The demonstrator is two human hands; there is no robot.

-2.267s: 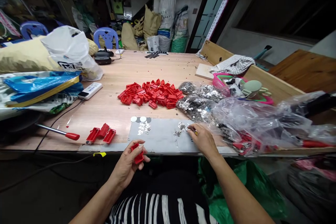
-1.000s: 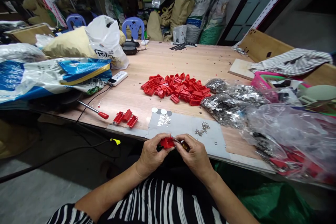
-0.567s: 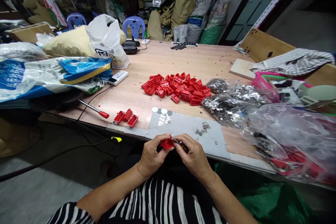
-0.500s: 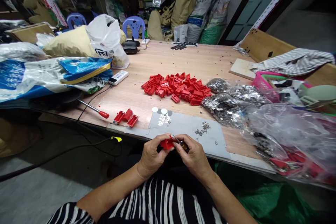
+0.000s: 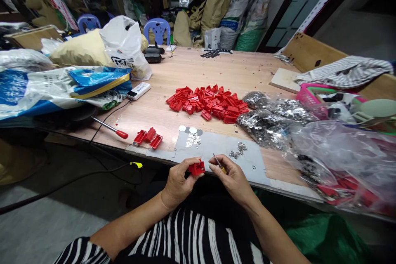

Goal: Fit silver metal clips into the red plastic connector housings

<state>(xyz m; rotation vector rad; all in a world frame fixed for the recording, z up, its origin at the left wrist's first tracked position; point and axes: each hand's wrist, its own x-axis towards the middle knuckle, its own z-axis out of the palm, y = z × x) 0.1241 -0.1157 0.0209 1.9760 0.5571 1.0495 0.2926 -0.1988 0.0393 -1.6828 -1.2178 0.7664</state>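
Observation:
My left hand [image 5: 181,179] grips a small red plastic box [image 5: 197,168] between thumb and fingers, just off the table's front edge. A little to its right, my right hand [image 5: 230,177] is closed round a screwdriver [image 5: 220,164] with a thin metal shaft and a yellowish handle, its tip pointing up and left, apart from the box. Beyond both hands lies a grey mat [image 5: 216,148] with a pile of flat silvery pieces [image 5: 193,140] and a pile of small metal parts [image 5: 238,150]. Several red boxes [image 5: 149,136] sit left of the mat.
A large heap of red plastic parts [image 5: 210,104] covers mid-table. Clear bags of metal pieces [image 5: 262,126] and a bulky plastic bag [image 5: 343,152] line the right side. A red-handled lever [image 5: 121,134] juts out at left, near a white device [image 5: 139,90] with a cable.
My right hand has drawn the screwdriver away to the right, off the red box. My left hand stays nearly in place with the box.

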